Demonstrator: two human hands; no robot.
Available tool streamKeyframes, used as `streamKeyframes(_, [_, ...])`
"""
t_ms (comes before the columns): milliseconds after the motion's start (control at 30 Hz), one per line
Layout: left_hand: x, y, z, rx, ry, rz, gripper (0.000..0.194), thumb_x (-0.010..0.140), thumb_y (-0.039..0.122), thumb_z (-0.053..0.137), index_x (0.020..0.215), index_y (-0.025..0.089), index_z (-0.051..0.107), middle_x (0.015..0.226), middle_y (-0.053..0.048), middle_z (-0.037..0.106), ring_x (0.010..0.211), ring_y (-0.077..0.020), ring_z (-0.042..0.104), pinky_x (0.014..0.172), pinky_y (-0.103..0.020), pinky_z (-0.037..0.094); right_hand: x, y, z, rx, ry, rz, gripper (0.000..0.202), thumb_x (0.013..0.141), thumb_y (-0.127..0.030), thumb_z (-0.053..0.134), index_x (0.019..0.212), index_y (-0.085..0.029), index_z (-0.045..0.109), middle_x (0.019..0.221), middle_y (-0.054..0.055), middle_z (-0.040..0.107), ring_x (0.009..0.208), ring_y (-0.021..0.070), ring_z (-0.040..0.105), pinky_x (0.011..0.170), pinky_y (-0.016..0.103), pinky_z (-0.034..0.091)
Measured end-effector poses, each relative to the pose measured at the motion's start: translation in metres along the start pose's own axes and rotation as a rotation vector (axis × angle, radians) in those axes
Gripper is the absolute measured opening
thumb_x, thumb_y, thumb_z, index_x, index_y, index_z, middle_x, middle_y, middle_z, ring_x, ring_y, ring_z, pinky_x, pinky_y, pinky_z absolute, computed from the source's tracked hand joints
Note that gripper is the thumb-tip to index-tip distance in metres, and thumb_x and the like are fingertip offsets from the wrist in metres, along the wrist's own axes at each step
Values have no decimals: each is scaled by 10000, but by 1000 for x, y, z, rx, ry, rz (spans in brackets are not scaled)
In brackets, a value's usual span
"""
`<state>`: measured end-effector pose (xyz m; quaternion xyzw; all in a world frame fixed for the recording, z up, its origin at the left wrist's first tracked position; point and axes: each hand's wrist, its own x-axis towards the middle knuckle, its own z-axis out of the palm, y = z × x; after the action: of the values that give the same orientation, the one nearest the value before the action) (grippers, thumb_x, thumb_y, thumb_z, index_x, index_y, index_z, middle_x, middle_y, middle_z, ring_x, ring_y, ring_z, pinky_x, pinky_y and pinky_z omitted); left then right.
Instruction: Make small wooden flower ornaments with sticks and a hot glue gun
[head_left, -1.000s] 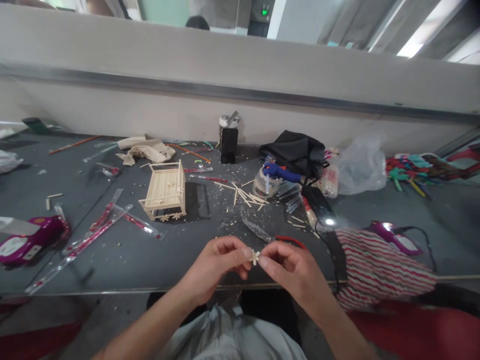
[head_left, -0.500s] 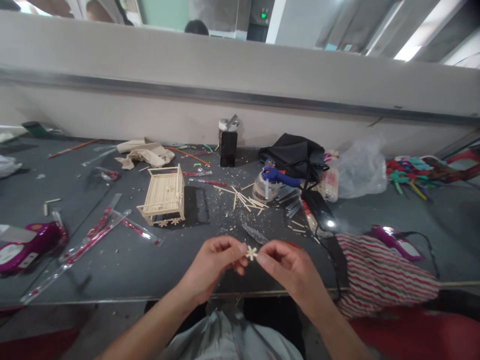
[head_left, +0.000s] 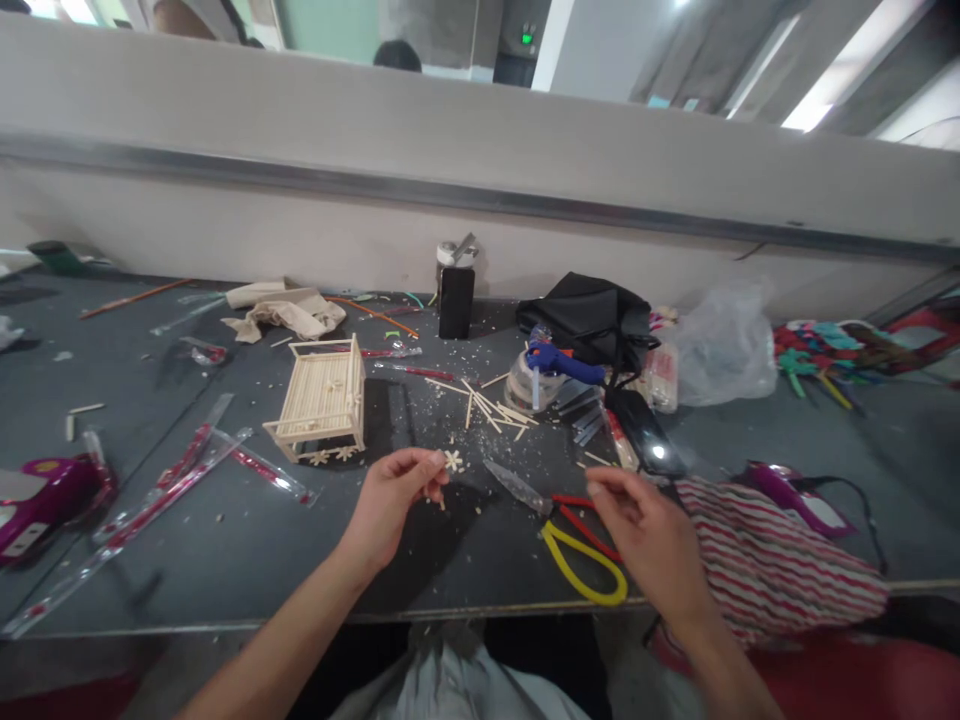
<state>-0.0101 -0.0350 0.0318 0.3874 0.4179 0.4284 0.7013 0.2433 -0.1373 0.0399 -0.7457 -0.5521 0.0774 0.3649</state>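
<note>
Between the thumb and fingers of my left hand (head_left: 401, 495) is a small pale wooden star piece (head_left: 453, 460). My right hand (head_left: 649, 535) is apart from it, over the right side of the table, with its thumb near its fingertips; whether anything small is between them is hidden. Scissors with red and yellow handles (head_left: 586, 570) lie just left of my right hand. A small bed-like frame of pale sticks (head_left: 319, 395) stands to the left, with star pieces along its front. Loose sticks (head_left: 491, 405) lie beyond my hands.
A blue glue gun (head_left: 562, 362) rests on a round container near a black bag (head_left: 589, 315). A phone (head_left: 456, 302) stands at the back. Striped cloth (head_left: 776, 555) lies at right; plastic-wrapped red strips (head_left: 172, 490) at left.
My hands have separated: the left moved left with the star piece, and the right moved right, letting go of the piece. The scissors' handles have come into view.
</note>
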Motion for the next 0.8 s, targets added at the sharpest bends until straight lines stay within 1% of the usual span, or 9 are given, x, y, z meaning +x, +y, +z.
streamKeyframes(100, [22, 1, 3, 9, 4, 70, 266, 674, 378, 805, 706, 132, 710, 645, -17, 668, 538, -95, 553, 587, -232, 433, 25, -12, -1, -58, 201, -102, 284, 892, -353, 537, 1094, -179, 636, 913, 92, 713, 758, 211, 671, 662, 338, 554])
streamKeyframes(200, [42, -1, 3, -1, 19, 138, 263, 674, 379, 804, 700, 135, 710, 647, -16, 669, 544, -96, 549, 596, -233, 433, 61, -26, 1, -253, 332, -292, 401, 885, -249, 513, 1264, -124, 552, 1125, 177, 664, 1019, 278, 633, 855, 421, 528])
streamKeyframes(233, [46, -2, 2, -6, 23, 148, 262, 676, 379, 803, 699, 136, 708, 650, -17, 670, 548, -98, 550, 599, -235, 435, 75, -28, 2, -339, 325, -338, 468, 869, -216, 516, 1322, -101, 507, 1214, 203, 628, 1127, 305, 587, 933, 452, 490])
streamKeyframes(300, [52, -6, -2, -13, 31, 159, 261, 686, 382, 798, 700, 138, 705, 653, -18, 670, 555, -101, 549, 601, -238, 437, 103, -29, 6, -488, 230, -370, 589, 832, -172, 525, 1401, -59, 423, 1341, 231, 553, 1260, 342, 496, 1025, 491, 419])
streamKeyframes(400, [51, -10, -8, -17, 33, 169, 250, 701, 376, 793, 695, 141, 705, 646, -13, 666, 557, -99, 541, 604, -238, 432, 135, -23, 12, -580, 44, -389, 702, 788, -150, 534, 1450, -17, 343, 1414, 239, 494, 1298, 357, 462, 1040, 483, 409])
streamKeyframes(467, [49, -9, -11, -20, 26, 174, 243, 709, 366, 790, 680, 142, 701, 638, -10, 661, 556, -94, 534, 607, -236, 427, 149, -16, 16, -596, -33, -416, 725, 769, -148, 537, 1455, -16, 343, 1386, 228, 528, 1249, 365, 503, 1011, 478, 434])
streamKeyframes(567, [46, -5, -12, -56, 5, 179, 230, 725, 346, 783, 667, 144, 690, 623, -2, 646, 554, -88, 526, 603, -231, 422, 158, -7, 20, -598, -65, -427, 651, 772, -158, 526, 1403, -24, 434, 1255, 222, 619, 1120, 366, 580, 949, 484, 473])
streamKeyframes(667, [45, -3, -12, -140, -30, 161, 214, 727, 327, 787, 673, 143, 690, 612, 3, 641, 547, -84, 525, 584, -223, 413, 159, -3, 19, -574, -28, -411, 545, 790, -177, 502, 1318, -43, 525, 1169, 217, 650, 1078, 354, 599, 938, 490, 482])
streamKeyframes(800, [45, -4, -11, -266, -74, 93, 216, 706, 319, 806, 670, 140, 690, 601, 4, 641, 537, -80, 526, 565, -215, 415, 136, -14, 7, -454, 91, -338, 402, 846, -280, 504, 1185, -100, 624, 1078, 184, 682, 1022, 332, 635, 910, 473, 504])
